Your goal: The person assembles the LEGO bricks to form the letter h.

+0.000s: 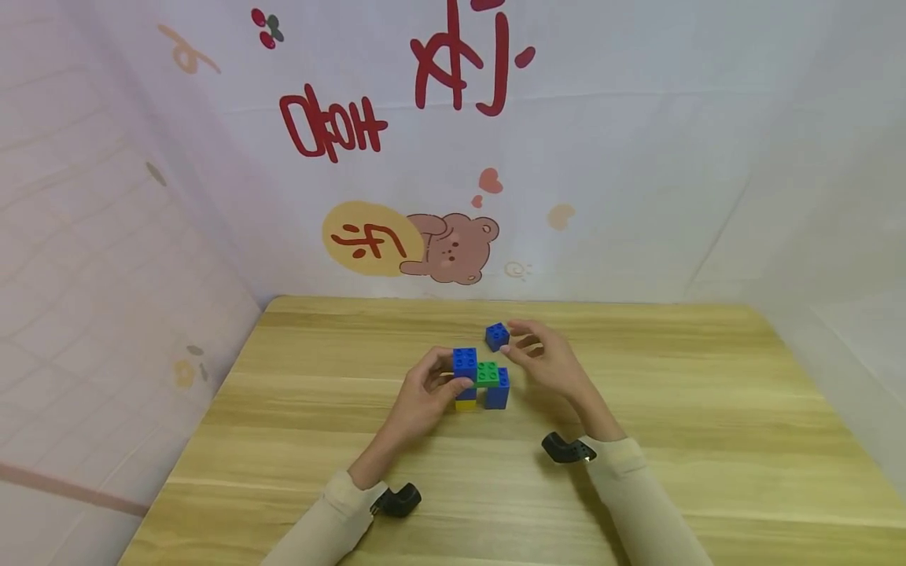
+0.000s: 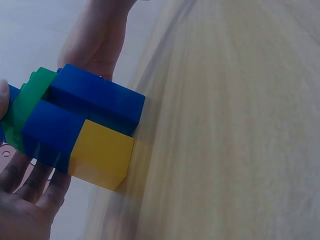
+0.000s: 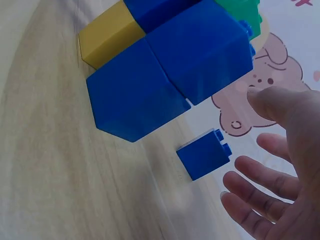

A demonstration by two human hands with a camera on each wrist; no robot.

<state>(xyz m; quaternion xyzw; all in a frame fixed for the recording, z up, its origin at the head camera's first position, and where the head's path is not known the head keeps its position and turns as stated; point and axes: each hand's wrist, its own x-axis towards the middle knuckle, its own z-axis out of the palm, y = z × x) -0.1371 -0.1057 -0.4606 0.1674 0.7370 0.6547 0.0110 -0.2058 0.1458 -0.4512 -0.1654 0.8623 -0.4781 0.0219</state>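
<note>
My left hand (image 1: pixel 422 402) pinches the blue brick (image 1: pixel 464 362) on top of a small built structure, thumb in front and fingers behind. Beneath that brick sit a green brick (image 1: pixel 487 373), more blue and a yellow brick (image 2: pixel 102 155) at the bottom. Beside the yellow side stands a column of two blue bricks (image 3: pixel 165 65), with the green brick bridging across. A loose blue brick (image 3: pixel 202 156) rests on the table behind the structure. Close to its right side is my right hand (image 1: pixel 550 363), thumb and fingers spread and relaxed, holding nothing.
The wooden table (image 1: pixel 708 440) extends around the bricks and meets a white printed backdrop (image 1: pixel 637 196) at its far edge. A dark wrist device (image 1: pixel 399 500) is on the left cuff, another dark device (image 1: pixel 566 449) on the right cuff.
</note>
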